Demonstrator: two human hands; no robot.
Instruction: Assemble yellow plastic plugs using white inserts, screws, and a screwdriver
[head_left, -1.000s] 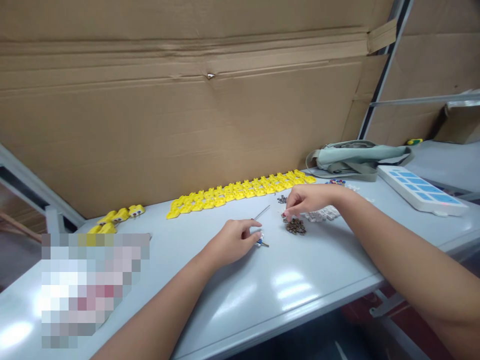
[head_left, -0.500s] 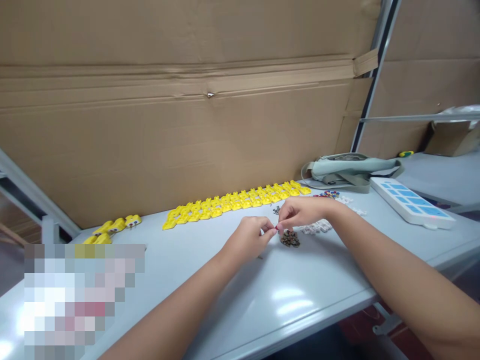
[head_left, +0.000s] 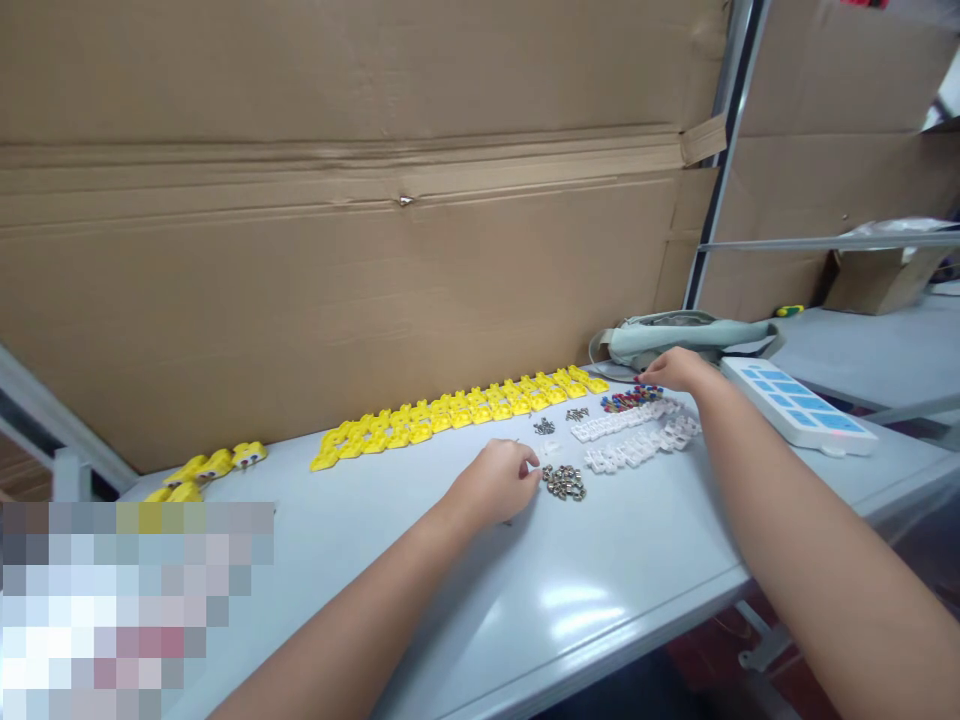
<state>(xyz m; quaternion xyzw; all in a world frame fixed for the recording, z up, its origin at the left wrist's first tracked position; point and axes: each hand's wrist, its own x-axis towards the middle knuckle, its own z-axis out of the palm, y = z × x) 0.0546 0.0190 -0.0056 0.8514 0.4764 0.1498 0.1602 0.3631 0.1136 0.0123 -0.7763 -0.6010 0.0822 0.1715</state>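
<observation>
My left hand [head_left: 499,482] is over the middle of the table, fingers curled in with their tips pressed together. What they hold, if anything, is too small to make out. Just right of it lies a pile of small brass-coloured metal parts [head_left: 565,482]. My right hand [head_left: 675,370] reaches to the back right, thumb and finger pinched on a small red piece [head_left: 637,379], above a pile of small red and blue parts [head_left: 628,399]. Rows of white plastic pieces [head_left: 641,445] lie in front of that pile. Two small heaps of screw-like metal parts [head_left: 544,426] are nearby.
A double row of yellow plastic shells [head_left: 450,410] runs along the cardboard wall [head_left: 375,300]. More yellow pieces with eyes [head_left: 217,462] lie at left. A pale green bag [head_left: 675,338] and a white case with blue panels [head_left: 799,405] are at right. A blurred patch covers the lower left.
My hands were together at a small red piece beside the brass-coloured pile. My right hand has moved away to the back right, to the red and blue parts; my left has stayed nearly in place.
</observation>
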